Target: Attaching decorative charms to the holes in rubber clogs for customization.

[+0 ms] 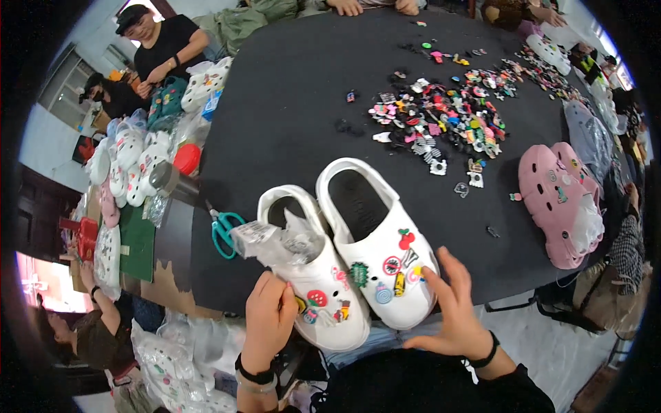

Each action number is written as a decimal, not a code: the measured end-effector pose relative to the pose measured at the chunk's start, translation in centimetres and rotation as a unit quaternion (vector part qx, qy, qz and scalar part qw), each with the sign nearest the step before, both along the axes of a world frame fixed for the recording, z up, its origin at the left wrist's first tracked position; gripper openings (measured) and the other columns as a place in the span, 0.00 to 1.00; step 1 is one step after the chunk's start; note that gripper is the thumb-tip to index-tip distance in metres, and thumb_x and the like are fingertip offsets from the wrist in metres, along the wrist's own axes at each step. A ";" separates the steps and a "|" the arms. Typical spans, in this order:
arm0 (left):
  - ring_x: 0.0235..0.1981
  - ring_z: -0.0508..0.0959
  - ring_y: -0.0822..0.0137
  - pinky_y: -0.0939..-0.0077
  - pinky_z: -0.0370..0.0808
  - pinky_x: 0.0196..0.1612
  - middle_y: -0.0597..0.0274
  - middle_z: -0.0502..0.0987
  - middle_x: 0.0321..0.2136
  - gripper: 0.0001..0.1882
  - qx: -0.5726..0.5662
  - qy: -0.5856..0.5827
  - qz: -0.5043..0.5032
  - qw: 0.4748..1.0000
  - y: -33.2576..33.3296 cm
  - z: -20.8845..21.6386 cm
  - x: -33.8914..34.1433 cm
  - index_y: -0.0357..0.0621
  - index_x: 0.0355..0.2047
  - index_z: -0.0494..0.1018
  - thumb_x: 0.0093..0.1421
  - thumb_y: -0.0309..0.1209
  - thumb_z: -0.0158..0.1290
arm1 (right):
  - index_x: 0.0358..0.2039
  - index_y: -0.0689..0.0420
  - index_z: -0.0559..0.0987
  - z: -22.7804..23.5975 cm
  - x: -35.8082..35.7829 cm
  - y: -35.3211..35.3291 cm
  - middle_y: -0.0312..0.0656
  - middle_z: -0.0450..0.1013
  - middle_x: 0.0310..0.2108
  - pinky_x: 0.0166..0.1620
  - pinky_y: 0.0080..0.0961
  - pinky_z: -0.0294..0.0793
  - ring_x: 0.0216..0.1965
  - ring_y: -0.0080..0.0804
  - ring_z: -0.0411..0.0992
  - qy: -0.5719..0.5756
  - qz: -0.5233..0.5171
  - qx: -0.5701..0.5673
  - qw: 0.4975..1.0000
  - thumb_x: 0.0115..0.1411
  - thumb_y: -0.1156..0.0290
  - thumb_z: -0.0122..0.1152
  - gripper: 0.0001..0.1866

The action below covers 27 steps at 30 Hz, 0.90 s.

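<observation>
A pair of white clogs [401,306] lies side by side at the table's near edge, toes toward me. Colourful shoe charms, among them a strawberry [317,298] and red cherries [407,239], dot their uppers. Crumpled clear plastic [292,241] fills the opening of the left clog. My left hand [268,313] is closed, its curled fingertips against that clog's outer side; anything inside them is hidden. Around the right clog's toe, my right hand [458,310] is open, thumb and fingers spread, a fingertip close to a yellow charm.
Teal-handled scissors [223,233] lie left of the clogs. A heap of loose charms [447,117] spreads over the black table [282,110]. Pink clogs [551,199] stand at right. Bagged white clogs [131,155] crowd the left side, where other people [162,51] sit.
</observation>
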<state>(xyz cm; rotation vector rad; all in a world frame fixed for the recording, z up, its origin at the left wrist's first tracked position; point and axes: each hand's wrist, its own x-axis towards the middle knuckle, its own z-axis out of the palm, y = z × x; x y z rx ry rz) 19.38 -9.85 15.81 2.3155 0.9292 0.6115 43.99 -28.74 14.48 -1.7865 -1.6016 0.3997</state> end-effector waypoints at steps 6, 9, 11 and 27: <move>0.25 0.68 0.62 0.71 0.65 0.31 0.57 0.67 0.24 0.06 -0.115 -0.086 -0.037 0.989 1.4 -0.3 -0.5 0.34 0.26 0.67 0.61 0.21 0.45 | 0.51 0.54 0.74 4.6 -3.6 3.0 0.41 0.66 0.57 0.50 0.29 0.68 0.54 0.32 0.66 -0.012 0.172 0.044 0.984 0.51 0.56 0.67 0.28; 0.27 0.68 0.64 0.73 0.66 0.33 0.58 0.67 0.25 0.07 -0.165 -0.113 -0.055 0.978 1.7 -0.6 -0.6 0.34 0.26 0.68 0.61 0.22 0.44 | 0.50 0.54 0.75 4.4 -6.8 5.0 0.38 0.66 0.58 0.50 0.28 0.67 0.55 0.32 0.65 -0.133 0.216 0.098 0.962 0.51 0.59 0.64 0.26; 0.28 0.68 0.65 0.73 0.66 0.33 0.59 0.68 0.26 0.07 -0.185 -0.120 -0.063 0.973 2.0 -0.6 -0.9 0.34 0.27 0.68 0.61 0.22 0.44 | 0.50 0.54 0.75 3.4 -6.9 5.6 0.36 0.66 0.59 0.51 0.26 0.67 0.57 0.31 0.64 -0.147 0.222 0.044 0.963 0.52 0.60 0.62 0.25; 0.25 0.70 0.56 0.65 0.66 0.30 0.60 0.72 0.25 0.04 0.038 -0.113 -0.190 0.975 -3.0 2.7 -2.8 0.41 0.28 0.73 0.50 0.24 0.54 | 0.50 0.55 0.75 3.8 -6.1 5.2 0.38 0.72 0.51 0.50 0.30 0.70 0.50 0.31 0.71 0.000 0.194 0.066 0.979 0.51 0.57 0.67 0.27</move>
